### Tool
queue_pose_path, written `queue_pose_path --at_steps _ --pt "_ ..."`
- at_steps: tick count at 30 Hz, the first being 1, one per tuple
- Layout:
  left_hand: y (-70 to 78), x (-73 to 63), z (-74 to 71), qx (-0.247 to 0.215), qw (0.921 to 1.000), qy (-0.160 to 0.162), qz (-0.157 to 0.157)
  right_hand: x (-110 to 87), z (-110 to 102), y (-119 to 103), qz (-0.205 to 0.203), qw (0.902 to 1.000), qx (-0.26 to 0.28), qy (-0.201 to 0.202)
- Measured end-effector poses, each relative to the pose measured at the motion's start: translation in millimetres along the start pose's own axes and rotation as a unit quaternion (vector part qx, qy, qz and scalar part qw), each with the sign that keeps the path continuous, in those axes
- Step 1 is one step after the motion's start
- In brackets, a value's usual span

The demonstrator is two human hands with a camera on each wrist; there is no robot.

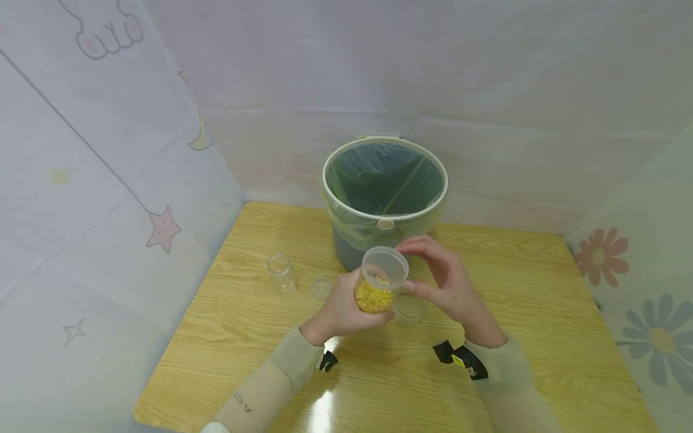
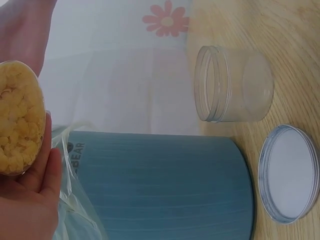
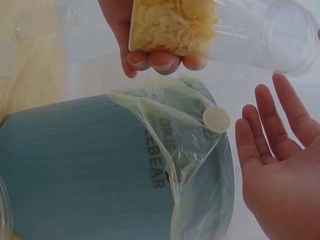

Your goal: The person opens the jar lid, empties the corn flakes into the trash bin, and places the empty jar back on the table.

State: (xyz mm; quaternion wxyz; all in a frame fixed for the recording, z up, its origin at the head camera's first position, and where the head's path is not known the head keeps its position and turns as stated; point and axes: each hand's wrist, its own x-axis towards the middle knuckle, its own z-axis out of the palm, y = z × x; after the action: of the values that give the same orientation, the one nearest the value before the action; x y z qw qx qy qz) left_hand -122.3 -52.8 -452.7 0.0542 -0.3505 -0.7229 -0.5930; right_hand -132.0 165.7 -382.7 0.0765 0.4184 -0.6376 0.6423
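Observation:
My left hand (image 1: 346,307) grips a clear plastic jar (image 1: 375,294) by its lower part, fingers and thumb wrapped around it. Yellow flakes (image 3: 175,25) fill roughly its bottom half. The jar is held tilted in front of a lined bin, its translucent upper end (image 3: 290,37) towards my right hand (image 1: 444,279). In the head view, the index fingertip and thumb of that hand are right at the jar's rim. Its fingers (image 3: 272,120) look extended and spread in the right wrist view. The left wrist view shows the flakes (image 2: 20,120) close up through the jar's base.
The blue-grey bin (image 2: 165,185) has a pale rim ring (image 1: 385,216) and a thin plastic liner (image 1: 352,222). At left on the wooden table (image 1: 233,337) stands a small clear jar (image 1: 283,276). A round lid (image 2: 289,175) and another clear jar (image 2: 245,85) lie nearer the middle.

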Motion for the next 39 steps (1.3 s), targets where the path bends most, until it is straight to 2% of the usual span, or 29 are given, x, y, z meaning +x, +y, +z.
queue_pose_path --at_steps 5,9,20,24,31,39 --pt "-0.1 -0.1 0.9 0.002 1.0 0.004 -0.004 -0.3 7 3 0.004 1.0 -0.008 0.001" --pt "2.6 -0.8 2.6 0.024 0.9996 0.007 -0.008 1.1 15 6 0.01 0.9999 -0.008 -0.002" --pt "3.4 -1.5 4.8 0.034 0.9994 -0.001 -0.005 3.0 33 11 0.045 0.9987 0.02 0.011" --pt "3.7 -1.3 4.6 0.028 0.9996 -0.002 -0.004 3.3 33 10 0.043 0.9988 0.017 0.016" --pt "4.7 -1.9 2.4 0.013 0.9999 0.004 -0.008 2.1 21 8 0.007 0.9994 0.028 0.018" --pt "4.5 -2.3 1.6 0.01 0.9999 0.002 -0.011 0.1 13 4 0.007 0.9998 0.018 0.004"
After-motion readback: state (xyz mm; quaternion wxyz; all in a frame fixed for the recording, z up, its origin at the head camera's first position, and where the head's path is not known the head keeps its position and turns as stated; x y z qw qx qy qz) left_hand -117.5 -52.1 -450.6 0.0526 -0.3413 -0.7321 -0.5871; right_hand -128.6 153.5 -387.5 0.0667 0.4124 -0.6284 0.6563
